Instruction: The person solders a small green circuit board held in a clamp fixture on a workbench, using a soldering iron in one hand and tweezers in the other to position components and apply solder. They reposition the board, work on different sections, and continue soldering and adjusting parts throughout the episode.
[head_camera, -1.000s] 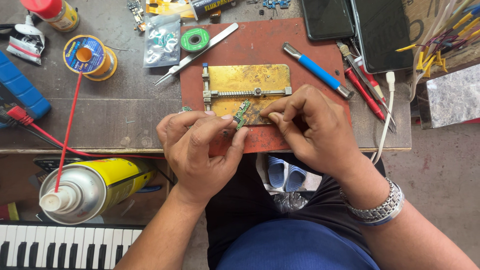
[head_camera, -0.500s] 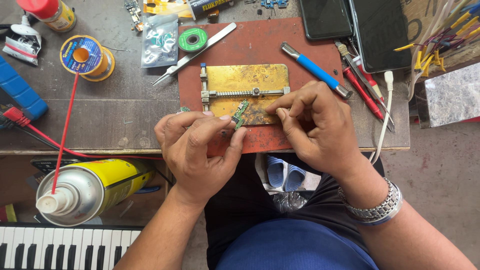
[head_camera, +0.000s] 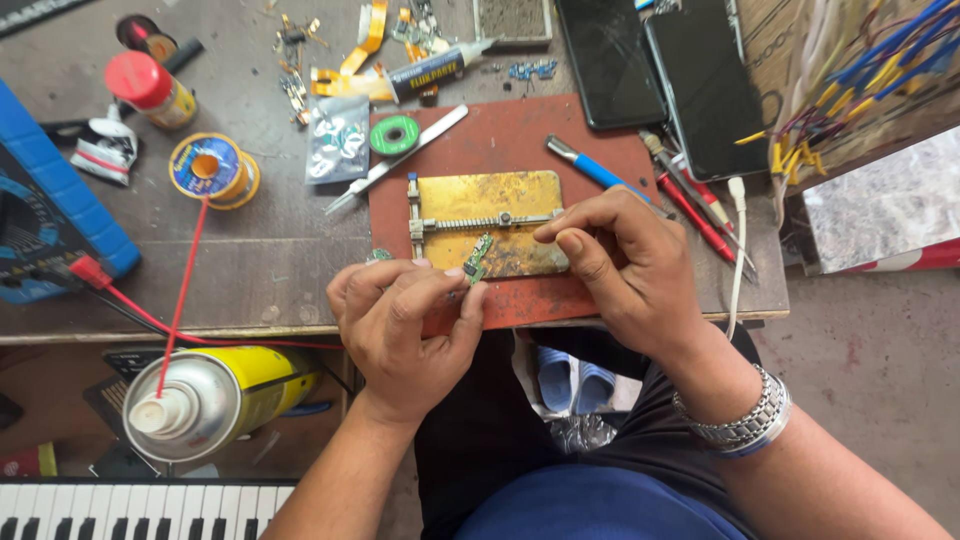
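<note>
My left hand (head_camera: 405, 325) pinches a small green circuit board (head_camera: 478, 258) between thumb and fingers, over the front edge of a brass-coloured board holder (head_camera: 490, 200) with a metal clamp bar. My right hand (head_camera: 625, 265) rests on the holder's right front corner, fingers curled, thumb and forefinger close together just right of the small board; whether they touch it is unclear. The holder lies on a red-brown mat (head_camera: 510, 140) on a grey wooden bench.
Tweezers (head_camera: 395, 160), a green tape roll (head_camera: 395, 134), a blue-handled tool (head_camera: 595, 168), red-handled tools (head_camera: 695, 210) and two phones (head_camera: 660, 70) lie around the mat. A solder spool (head_camera: 212, 168) sits left; a yellow spray can (head_camera: 215, 400) with red straw and a keyboard (head_camera: 140, 510) lie below.
The view has shifted down a little. Both hands stay at the holder's front edge; my right fingers have pulled slightly away from the small board.
</note>
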